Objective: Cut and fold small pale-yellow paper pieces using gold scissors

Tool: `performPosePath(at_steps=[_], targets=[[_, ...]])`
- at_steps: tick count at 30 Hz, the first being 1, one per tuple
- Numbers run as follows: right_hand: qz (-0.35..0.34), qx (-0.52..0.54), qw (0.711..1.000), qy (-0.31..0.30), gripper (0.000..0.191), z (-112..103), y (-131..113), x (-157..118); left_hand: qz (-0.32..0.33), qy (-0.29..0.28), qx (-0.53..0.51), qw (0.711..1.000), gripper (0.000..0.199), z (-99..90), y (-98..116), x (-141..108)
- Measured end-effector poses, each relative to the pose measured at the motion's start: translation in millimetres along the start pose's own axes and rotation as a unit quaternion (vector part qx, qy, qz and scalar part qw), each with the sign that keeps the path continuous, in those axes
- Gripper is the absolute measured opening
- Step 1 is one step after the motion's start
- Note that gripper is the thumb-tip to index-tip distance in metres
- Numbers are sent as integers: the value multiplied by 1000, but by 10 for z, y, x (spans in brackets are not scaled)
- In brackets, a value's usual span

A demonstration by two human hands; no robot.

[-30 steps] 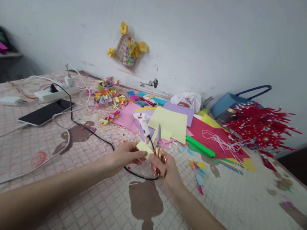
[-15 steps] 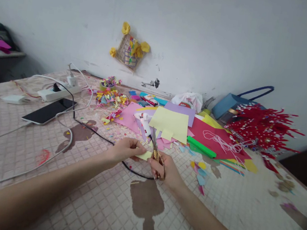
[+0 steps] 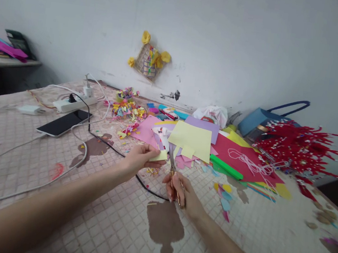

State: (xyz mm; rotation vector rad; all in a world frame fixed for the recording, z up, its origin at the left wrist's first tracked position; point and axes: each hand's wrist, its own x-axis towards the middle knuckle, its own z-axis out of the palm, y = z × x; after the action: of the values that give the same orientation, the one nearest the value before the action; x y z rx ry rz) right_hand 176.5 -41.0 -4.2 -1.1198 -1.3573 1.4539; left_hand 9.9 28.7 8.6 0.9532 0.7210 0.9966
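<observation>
Between the thumb and fingers of my left hand [image 3: 141, 158] is a small pale yellow paper piece [image 3: 161, 155]. My right hand [image 3: 182, 192] is closed round the gold handles of a pair of scissors [image 3: 172, 165]. The scissor blades point away from me, just right of the paper piece; whether they touch it I cannot tell. Beyond the blades lies a larger pale yellow sheet [image 3: 193, 137] on a stack of coloured paper. A white glue gun [image 3: 162, 136] rests at that sheet's left edge, its nozzle hidden near the blades.
Paper scraps [image 3: 130, 111] are heaped at the back left. A phone [image 3: 64, 122], a power strip [image 3: 74, 105] and loose cables lie left. To the right are a green stick [image 3: 226, 167], white string [image 3: 254, 162], red fuzzy stems [image 3: 297, 147] and a blue bag [image 3: 258, 119].
My left hand has moved slightly away from me with the paper piece. My right hand and the scissors have drawn slightly back, apart from the left hand. The view has shifted slightly left.
</observation>
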Motion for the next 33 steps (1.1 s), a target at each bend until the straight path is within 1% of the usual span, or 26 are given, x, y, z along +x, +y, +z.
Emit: performPosePath(at_steps=[2, 5, 15, 20, 29, 33], targets=[[-2, -9, 1000, -11, 42, 11, 14, -15, 15, -4, -13, 1000, 19, -4, 0, -3], [1, -33, 999, -6, 42, 17, 30, -26, 31, -4, -26, 999, 18, -2, 8, -8], [-19, -81, 996, 27, 41, 22, 72, -8, 14, 12, -25, 1000, 15, 29, 24, -21], [-31, -89, 995, 30, 39, 30, 87, -11, 16, 8, -35, 999, 16, 33, 2, -15], [-44, -115, 992, 33, 38, 11, 121, -15, 20, 17, -40, 999, 15, 65, 5, -48], [-42, -130, 990, 38, 38, 0, 132, -12, 24, 16, -36, 999, 14, 55, -8, -41]])
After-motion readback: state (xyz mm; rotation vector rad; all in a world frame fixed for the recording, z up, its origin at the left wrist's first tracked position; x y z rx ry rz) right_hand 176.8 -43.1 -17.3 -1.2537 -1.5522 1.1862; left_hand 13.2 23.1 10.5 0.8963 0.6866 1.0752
